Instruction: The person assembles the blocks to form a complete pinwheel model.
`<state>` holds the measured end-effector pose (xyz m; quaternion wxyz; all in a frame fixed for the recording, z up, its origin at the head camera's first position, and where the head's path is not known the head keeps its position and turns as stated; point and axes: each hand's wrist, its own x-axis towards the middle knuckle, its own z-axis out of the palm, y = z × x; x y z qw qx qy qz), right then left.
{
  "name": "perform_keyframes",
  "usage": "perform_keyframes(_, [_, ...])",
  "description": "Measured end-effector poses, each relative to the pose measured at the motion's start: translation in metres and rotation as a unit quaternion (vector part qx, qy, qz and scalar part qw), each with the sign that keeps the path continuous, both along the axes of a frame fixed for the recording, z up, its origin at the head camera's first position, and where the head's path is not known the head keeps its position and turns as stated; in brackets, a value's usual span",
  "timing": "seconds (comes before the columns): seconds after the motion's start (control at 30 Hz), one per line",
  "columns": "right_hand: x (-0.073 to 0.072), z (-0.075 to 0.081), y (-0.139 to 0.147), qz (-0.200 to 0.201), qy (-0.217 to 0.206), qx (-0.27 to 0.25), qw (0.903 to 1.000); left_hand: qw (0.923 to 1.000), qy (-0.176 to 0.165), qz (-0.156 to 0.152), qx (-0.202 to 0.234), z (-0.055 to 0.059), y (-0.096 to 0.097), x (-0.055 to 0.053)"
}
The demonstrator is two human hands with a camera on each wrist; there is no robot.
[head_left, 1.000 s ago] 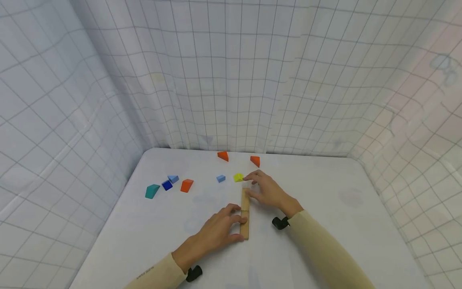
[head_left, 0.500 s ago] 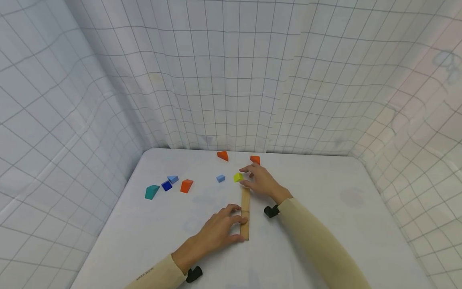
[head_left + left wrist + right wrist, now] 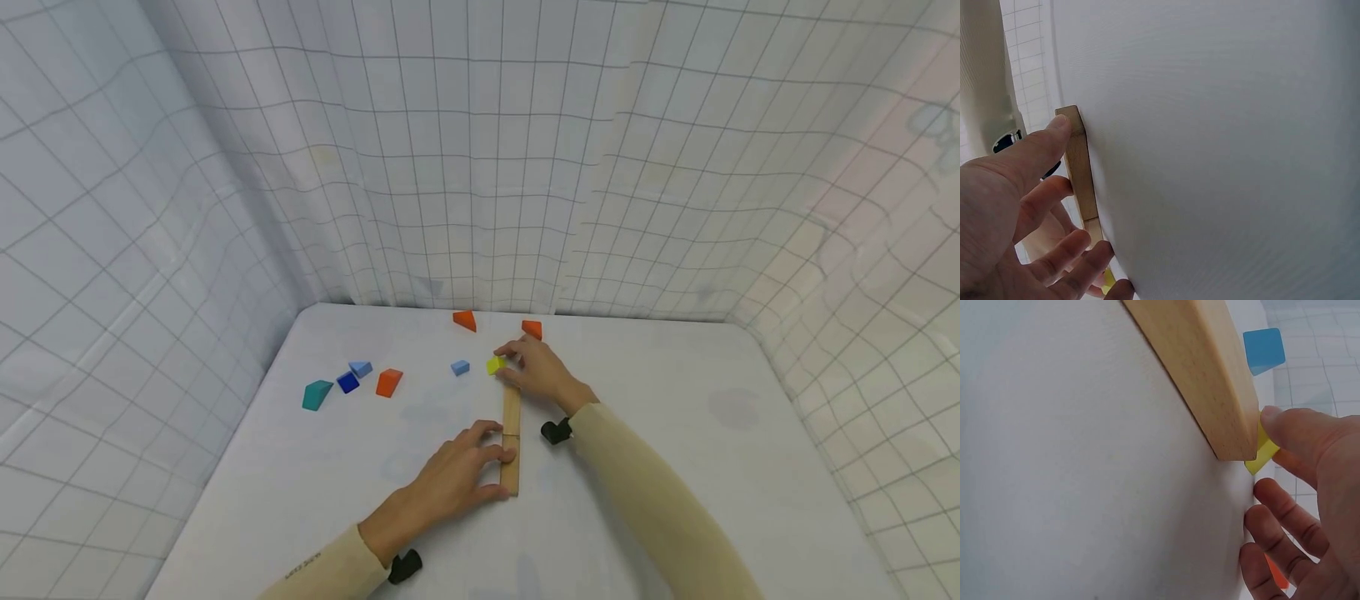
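Two wooden blocks lie end to end in a line on the white table: the near wooden block (image 3: 510,482) and the far wooden block (image 3: 512,410). My left hand (image 3: 450,475) rests spread along their left side, its thumb at the near end and its fingertips touching the wood. Just past the far end, my right hand (image 3: 542,372) pinches a small yellow block (image 3: 492,367) between thumb and index finger. In the right wrist view that yellow block (image 3: 1264,450) is partly hidden behind the thumb and the wooden block (image 3: 1210,381); the other fingers are loosely bent.
Left of the yellow block lies a light blue block (image 3: 460,367). Orange blocks (image 3: 465,320) (image 3: 532,328) lie near the back edge. Farther left are an orange block (image 3: 388,382), a dark blue block (image 3: 348,382), a blue triangular block (image 3: 361,368) and a teal block (image 3: 317,395). Gridded curtains surround the table.
My right hand has moved forward and left from beside the far wooden block to the yellow block, and its thumb and index finger have closed on it. The left hand has stayed put.
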<state>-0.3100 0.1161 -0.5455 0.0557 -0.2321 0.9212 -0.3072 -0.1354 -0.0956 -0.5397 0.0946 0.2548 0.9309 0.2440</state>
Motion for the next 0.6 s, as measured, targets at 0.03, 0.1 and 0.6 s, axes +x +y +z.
perform_keyframes(0.03, [-0.0002, 0.0003, -0.0006, -0.002, -0.001, -0.001, 1.0, 1.0, 0.001, 0.0, 0.0, -0.0002, 0.0002, -0.0001])
perform_keyframes(0.1, [-0.0009, -0.0001, -0.0012, -0.005, -0.001, 0.0, 1.0, 1.0, 0.001, 0.001, 0.001, -0.0005, 0.0003, -0.0002])
perform_keyframes(0.6, [-0.0018, -0.0021, -0.0009, -0.015, -0.005, 0.005, 0.9999, 1.0, -0.006, 0.003, -0.007, 0.0017, 0.0011, 0.0007])
